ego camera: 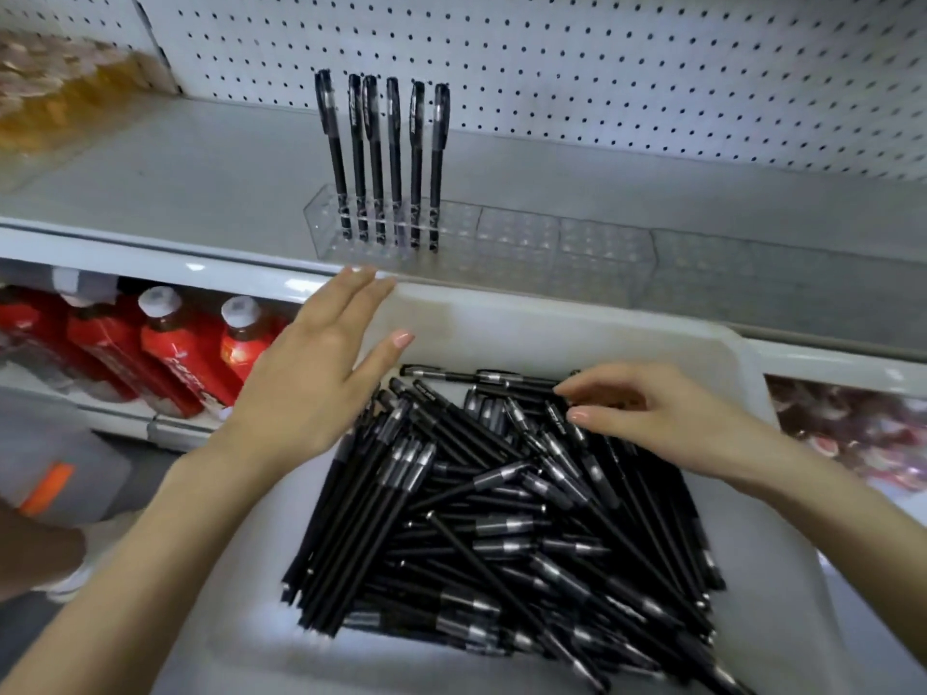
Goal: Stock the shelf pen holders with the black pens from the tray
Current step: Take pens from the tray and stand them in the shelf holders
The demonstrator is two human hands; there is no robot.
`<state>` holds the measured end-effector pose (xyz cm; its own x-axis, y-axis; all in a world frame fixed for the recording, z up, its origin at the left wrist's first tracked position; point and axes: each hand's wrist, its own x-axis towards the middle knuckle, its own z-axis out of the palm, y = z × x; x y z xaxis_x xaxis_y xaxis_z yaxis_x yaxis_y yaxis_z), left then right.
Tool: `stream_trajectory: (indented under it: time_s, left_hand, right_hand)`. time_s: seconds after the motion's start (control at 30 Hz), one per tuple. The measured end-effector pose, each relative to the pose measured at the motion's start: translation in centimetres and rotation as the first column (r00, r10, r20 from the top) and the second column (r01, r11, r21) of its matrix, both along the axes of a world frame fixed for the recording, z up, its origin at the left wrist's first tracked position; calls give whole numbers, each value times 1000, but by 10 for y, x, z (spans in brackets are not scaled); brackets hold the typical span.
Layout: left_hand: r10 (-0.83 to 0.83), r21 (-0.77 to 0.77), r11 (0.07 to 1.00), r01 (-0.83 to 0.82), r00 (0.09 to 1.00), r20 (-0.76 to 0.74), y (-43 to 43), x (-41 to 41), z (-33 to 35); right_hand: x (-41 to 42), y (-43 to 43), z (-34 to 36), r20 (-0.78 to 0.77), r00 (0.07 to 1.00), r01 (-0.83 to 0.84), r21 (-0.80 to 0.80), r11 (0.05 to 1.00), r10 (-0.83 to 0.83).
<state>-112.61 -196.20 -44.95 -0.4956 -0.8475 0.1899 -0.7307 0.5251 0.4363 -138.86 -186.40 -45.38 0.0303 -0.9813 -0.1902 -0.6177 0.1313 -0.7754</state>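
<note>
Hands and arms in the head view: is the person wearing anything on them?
The left hand and right hand are bare: no gloves, rings or watch show, and no sleeves cover the forearms within the frame. The fingernails look rounded and painted pale pink.

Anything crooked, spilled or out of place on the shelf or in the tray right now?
Nothing spilled or damaged. The six pens stand in the clear holder; only the leftmost pen leans slightly left. The heap of pens in the tray is jumbled.
</note>
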Motion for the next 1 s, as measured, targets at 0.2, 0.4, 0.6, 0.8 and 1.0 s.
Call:
stream_trajectory:
  time_s: [0.2,0.4,0.6,0.8,1.0]
  left_hand:
    - [7,-47,999,-6,1000,25,4,-2,0]
    - [10,-65,998,-7,999,39,5,0,-2]
    - [32,-48,998,-29,998,56,7,-2,0]
    - [24,-59,998,-21,999,48,7,-3,0]
    - [32,-51,998,-29,998,58,8,-4,0]
  right_hand:
    - [3,-5,-9,-201,960,-197,-1,980,193]
    - [3,5,-4,-264,926,-294,-58,954,269]
    - [4,10,-3,-202,914,-362,-12,932,352]
    - [2,14,-3,-152,915,-380,-8,925,374]
    - [1,19,0,-110,927,-363,-20,932,359]
